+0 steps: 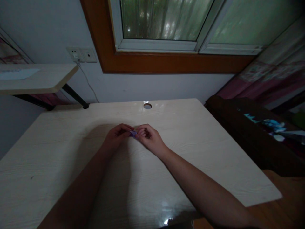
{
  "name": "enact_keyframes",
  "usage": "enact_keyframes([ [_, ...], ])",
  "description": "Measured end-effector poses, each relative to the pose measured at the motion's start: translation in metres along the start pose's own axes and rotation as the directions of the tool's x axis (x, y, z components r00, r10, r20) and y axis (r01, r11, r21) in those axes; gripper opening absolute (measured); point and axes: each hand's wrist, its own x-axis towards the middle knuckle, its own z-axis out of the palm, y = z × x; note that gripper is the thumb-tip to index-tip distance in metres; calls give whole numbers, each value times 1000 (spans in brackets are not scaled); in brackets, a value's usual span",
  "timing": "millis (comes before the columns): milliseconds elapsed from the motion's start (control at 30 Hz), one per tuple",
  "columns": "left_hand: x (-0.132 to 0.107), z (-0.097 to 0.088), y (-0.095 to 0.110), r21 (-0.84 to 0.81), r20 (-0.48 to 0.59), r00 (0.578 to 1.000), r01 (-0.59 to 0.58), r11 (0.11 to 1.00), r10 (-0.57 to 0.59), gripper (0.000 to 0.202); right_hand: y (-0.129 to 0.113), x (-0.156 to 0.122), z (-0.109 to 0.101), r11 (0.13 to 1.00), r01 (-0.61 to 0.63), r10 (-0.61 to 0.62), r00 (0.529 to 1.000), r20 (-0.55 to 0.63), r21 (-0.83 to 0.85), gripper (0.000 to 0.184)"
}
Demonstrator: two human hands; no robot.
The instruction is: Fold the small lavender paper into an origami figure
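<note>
A small purple piece, folded-looking and perhaps paper (132, 133), is pinched between my two hands above the middle of the desk. My left hand (118, 133) grips its left side with thumb and fingers closed. On the other side, my right hand (149, 136) holds it between thumb and curled fingers. The fingertips of both hands nearly meet and cover much of the piece, so its full shape is hidden.
The pale wood-grain desk (186, 127) has a round cable hole (147, 106) near its back edge. A raised shelf (35, 82) on black legs stands at the left. Beyond are a wall socket (82, 54) with a white cord and a window. A dark cabinet (252, 133) adjoins the right side.
</note>
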Motion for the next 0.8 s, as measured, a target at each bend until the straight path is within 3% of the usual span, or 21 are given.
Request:
enact_keyframes([
  [200, -1, 2, 1, -29, 33, 999, 36, 999, -35, 14, 0, 1, 0, 997, 46, -50, 997, -66, -62, 18],
  [467, 2, 6, -5, 28, 69, 996, -53, 998, 51, 18, -4, -1, -1, 942, 132, -176, 977, -120, -308, 10],
  [633, -1, 9, -4, 71, 77, 994, -79, 994, 74, 22, -11, -2, -3, 849, 239, -301, 952, -60, -471, 4],
  [800, -3, 10, -2, 118, 24, 997, -76, 990, 74, 17, -13, -3, -3, 798, 313, -358, 933, 12, -514, 4],
])
